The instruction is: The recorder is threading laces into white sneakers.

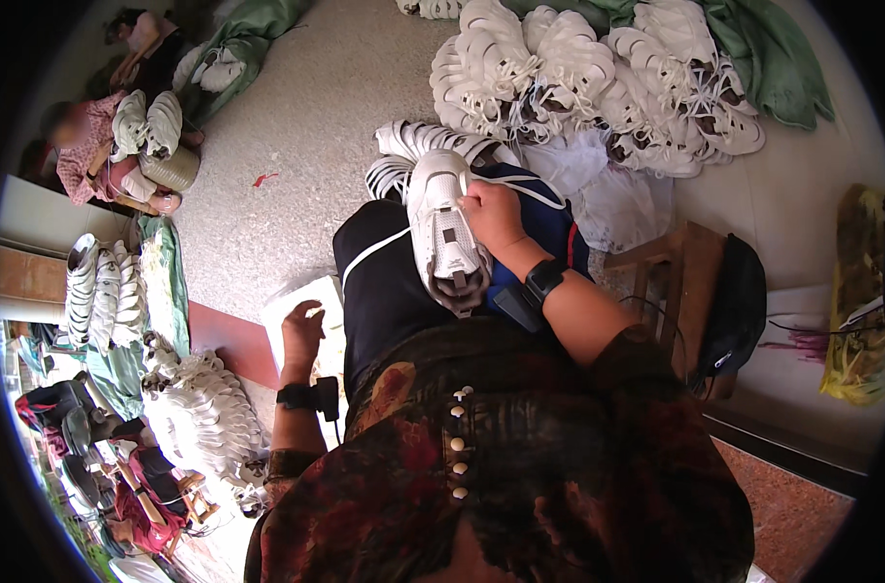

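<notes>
A white shoe upper (444, 219) with perforated panels and a greyish heel end lies lengthwise over my lap. At its right edge my right hand (494, 216) is closed, thumb and fingers pinching the edge beside the lace holes. One white lace (376, 255) trails from the upper's left side over my dark trouser leg; another lace (525, 180) loops out on the right above my right hand. My left hand (302, 335) is held off to the left, apart from the upper, fingers loosely bent with a gap to the thumb and nothing visible in them.
A row of nested white uppers (442, 141) rests just beyond my knees. Larger heaps of laced uppers (578, 78) lie at the far right, beside a green sack (778, 68). A wooden stool (671, 282) stands at right. More stacks (204, 408) and seated people (87, 155) are at left.
</notes>
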A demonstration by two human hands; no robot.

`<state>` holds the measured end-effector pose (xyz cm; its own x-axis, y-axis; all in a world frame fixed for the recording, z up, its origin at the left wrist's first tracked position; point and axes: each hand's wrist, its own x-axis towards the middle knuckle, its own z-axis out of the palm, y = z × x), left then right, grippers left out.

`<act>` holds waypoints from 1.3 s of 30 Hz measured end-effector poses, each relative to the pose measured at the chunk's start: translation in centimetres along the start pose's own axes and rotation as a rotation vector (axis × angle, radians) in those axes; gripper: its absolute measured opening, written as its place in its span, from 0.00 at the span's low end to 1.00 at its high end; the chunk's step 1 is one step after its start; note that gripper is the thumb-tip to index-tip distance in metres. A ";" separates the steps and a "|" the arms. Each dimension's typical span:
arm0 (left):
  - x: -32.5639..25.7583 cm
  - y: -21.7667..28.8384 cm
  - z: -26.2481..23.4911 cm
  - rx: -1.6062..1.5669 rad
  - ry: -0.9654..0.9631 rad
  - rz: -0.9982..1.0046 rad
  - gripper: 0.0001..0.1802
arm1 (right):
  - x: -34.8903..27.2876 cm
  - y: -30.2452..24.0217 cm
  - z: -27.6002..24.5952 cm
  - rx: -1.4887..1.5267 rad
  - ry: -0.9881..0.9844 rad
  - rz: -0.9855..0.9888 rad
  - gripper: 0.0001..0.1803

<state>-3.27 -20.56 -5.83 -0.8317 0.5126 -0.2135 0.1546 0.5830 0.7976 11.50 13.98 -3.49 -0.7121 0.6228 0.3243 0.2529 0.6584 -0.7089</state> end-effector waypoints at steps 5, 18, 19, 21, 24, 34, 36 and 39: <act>1.2 13.1 5.6 -0.226 -0.198 0.348 0.06 | -1.0 -1.9 -0.9 -0.320 -0.093 -0.192 0.07; 4.9 17.5 16.7 0.462 0.073 0.786 0.06 | -0.8 -0.5 -1.9 -0.008 -0.219 -0.132 0.08; 5.0 17.3 16.8 0.465 0.071 0.784 0.06 | -0.8 -0.3 -1.9 0.030 -0.225 -0.124 0.08; 5.0 17.1 16.8 0.431 0.088 0.734 0.07 | -0.9 -0.2 -1.9 0.072 -0.230 -0.113 0.08; 5.0 17.4 16.8 0.380 0.088 0.720 0.07 | -1.1 -0.3 -1.8 0.153 -0.213 -0.098 0.08; 3.3 19.7 14.6 0.646 -0.085 0.748 0.06 | -1.4 -0.1 -1.4 0.080 -0.105 -0.035 0.05; 0.4 19.3 12.2 0.425 -0.497 0.946 0.06 | -1.5 -0.4 -1.5 0.061 -0.155 0.029 0.04; -1.5 18.1 9.7 0.169 -0.725 0.832 0.08 | -1.8 -1.1 -1.5 -0.019 -0.027 -0.084 0.05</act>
<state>5.96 -4.67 3.40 0.0648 0.9975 0.0286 0.6351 -0.0633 0.7698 13.50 12.83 -2.34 -0.7486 0.5535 0.3650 0.2034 0.7157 -0.6681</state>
